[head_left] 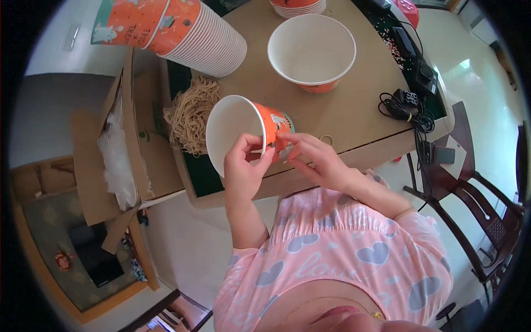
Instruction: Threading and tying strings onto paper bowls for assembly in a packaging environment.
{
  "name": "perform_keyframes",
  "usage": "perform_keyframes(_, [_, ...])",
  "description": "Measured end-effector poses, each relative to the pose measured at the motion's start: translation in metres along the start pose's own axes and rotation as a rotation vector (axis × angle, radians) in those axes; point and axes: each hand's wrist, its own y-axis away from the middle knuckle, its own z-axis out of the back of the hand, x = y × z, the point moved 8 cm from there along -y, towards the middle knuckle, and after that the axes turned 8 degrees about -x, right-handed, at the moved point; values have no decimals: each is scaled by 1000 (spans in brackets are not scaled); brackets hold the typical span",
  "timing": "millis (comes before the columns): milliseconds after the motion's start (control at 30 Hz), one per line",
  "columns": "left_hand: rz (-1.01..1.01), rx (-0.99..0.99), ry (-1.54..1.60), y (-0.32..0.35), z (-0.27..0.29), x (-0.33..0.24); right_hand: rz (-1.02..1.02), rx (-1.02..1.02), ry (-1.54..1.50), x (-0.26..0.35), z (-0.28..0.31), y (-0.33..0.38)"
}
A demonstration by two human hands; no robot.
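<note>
An orange printed paper bucket with a white inside lies tilted in front of me, its mouth facing left. My left hand is closed on its rim, thumb on the outside and fingers reaching over the edge. Against the printed side, my right hand has its index finger stretched out to the wall and the other fingers slightly bent and apart. I cannot see anything held in it. A second paper bucket stands upright beyond, mouth up. Left of the held bucket rests a heap of tan rubber bands.
Nested paper buckets lie in a long stack at the back left, with another stack at the far edge. An open cardboard box stands left of the table. Coiled black cables lie at the right; one loose rubber band is near the front edge.
</note>
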Motion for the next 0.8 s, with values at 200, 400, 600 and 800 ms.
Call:
perform_keyframes(200, [28,101,193,-1,-12,-4,0,-32,48,-1,9,1])
perform_keyframes(400, [18,121,114,-8,-28,1,80,-119,53,7,15,-1])
perform_keyframes(600, [36,147,124,-11,-33,-2,143,-154,153,4,20,0])
perform_keyframes(800, [-4,166,21,-14,-38,2,46,-155,150,-5,28,-3])
